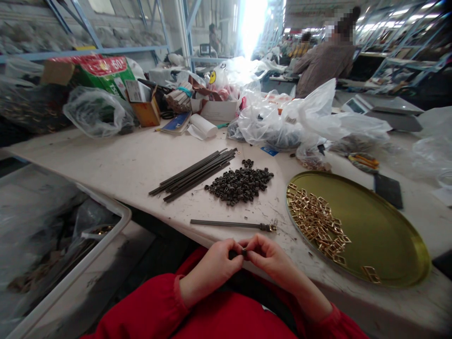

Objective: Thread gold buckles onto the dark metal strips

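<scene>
My left hand point(221, 263) and my right hand point(266, 254) meet at the table's front edge, fingertips pinched together around a small dark piece point(243, 252); its details are hidden by the fingers. Just beyond them lies a thin dark strip bundle point(226, 223) with a loop and gold buckles at its right end. Farther back are a pile of small dark loops point(240, 185) and a stack of long dark strips point(197, 173). On the right, gold rectangular buckles point(316, 221) lie in a round gold tray point(381, 226).
A white bin point(123, 214) with plastic bags stands at the lower left. Clear plastic bags point(275, 125), a cardboard box point(146, 110) and a paper roll point(203, 126) line the table's back. A person point(323, 63) is beyond the table.
</scene>
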Motion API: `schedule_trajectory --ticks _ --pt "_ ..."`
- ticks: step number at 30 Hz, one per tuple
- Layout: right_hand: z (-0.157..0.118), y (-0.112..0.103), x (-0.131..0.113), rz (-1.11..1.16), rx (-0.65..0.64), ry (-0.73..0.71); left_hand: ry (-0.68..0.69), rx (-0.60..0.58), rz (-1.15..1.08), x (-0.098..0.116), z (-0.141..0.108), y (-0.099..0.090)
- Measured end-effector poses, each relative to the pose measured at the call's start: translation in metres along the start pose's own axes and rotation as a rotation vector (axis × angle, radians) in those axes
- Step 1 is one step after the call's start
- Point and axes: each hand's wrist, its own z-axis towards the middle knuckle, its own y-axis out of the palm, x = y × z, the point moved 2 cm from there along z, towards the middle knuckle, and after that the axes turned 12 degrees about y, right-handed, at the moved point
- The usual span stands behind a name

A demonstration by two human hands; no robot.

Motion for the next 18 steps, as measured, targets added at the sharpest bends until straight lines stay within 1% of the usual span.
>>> schedule_trajectory --ticks 7,13,18 --pt "0.0 0.0 -0.002 0.008 -0.011 -0.008 0.007 0.005 -0.044 -0.005 0.001 0.0" --pt "0.004 -0.002 0.005 -0.089 0.067 -0.035 0.008 0.003 -0.062 -0.005 0.003 0.0" --pt "0.007 -0.004 0.012 -0.136 0.125 -0.058 0.019 0.04 -0.041 -0.004 0.003 0.0"
